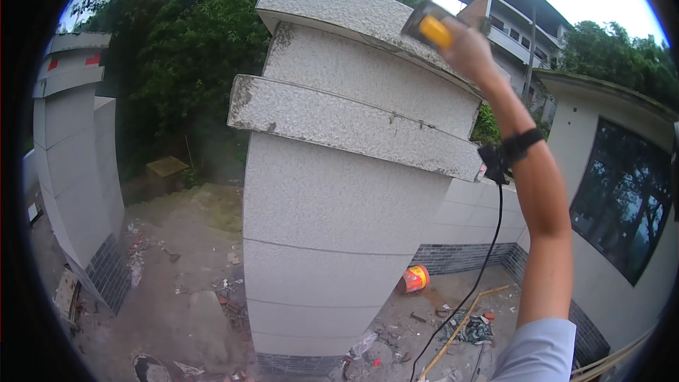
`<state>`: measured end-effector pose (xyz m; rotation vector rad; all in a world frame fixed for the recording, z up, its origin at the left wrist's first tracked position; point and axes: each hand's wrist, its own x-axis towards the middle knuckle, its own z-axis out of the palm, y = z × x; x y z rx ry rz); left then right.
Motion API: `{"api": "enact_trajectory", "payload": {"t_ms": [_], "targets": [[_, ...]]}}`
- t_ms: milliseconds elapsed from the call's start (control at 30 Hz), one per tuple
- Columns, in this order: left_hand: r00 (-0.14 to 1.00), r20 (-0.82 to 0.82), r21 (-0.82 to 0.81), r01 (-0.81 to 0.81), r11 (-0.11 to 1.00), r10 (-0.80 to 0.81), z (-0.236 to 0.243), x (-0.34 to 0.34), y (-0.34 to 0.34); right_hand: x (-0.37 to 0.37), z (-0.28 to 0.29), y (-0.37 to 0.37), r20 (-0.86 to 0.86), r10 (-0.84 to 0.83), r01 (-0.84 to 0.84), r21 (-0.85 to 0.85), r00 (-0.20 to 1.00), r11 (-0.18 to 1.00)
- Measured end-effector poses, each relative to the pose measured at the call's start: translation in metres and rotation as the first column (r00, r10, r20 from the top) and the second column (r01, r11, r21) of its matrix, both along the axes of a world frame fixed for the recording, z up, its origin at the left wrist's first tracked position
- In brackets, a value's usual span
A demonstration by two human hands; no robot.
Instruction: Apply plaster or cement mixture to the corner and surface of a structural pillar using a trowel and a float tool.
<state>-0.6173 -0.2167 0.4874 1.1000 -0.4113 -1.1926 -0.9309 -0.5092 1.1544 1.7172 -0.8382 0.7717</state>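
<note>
A right hand [468,51] grasps a yellow-handled tool [433,30] high on a pale grey outdoor pillar [318,191].

The blurred tool is at the upper edge of the pillar's cap slab [332,1], toward its right end; whether it touches is unclear. The left hand is out of view, so its state cannot be told. Even pressure and a lighter touch near the corner would probably serve best, with the black cable [499,216] below the wrist strap [522,143] kept clear. The slab's face is coarsely textured; the ledge [353,117] beneath is stained at its left end. Beyond the pillar's right edge, a red-and-yellow bucket [415,279] sits on littered ground [177,311]; trees [187,49] rise behind.
</note>
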Motion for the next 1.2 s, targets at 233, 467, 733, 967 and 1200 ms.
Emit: {"api": "enact_trajectory", "payload": {"t_ms": [233,467,733,967,1200], "targets": [[0.999,0.027,-0.037,0.043,0.998,-0.042,-0.001,0.017,0.007,0.007,-0.094,0.002,-0.054,-0.048,0.048,0.008,0.997,0.999],[0.999,-0.019,0.011,0.042,0.999,-0.042,-0.012,0.033,0.018,0.022,-0.116,-0.005,0.127,0.1,-0.102,0.014,0.987,0.995],[0.999,-0.04,-0.006,0.014,1.0,-0.014,-0.008,0.05,0.026,0.022,-0.095,-0.018,-0.206,-0.211,0.205,-0.051,0.956,0.977],[0.997,-0.059,0.037,0.043,0.998,-0.041,-0.021,0.061,0.027,0.045,-0.084,-0.027,-0.289,-0.316,0.232,-0.29,0.904,0.929],[0.996,-0.082,0.056,0.032,0.998,-0.028,-0.03,0.063,0.023,0.156,-0.083,-0.005,-0.217,-0.153,0.126,-0.135,0.964,0.983]]}}
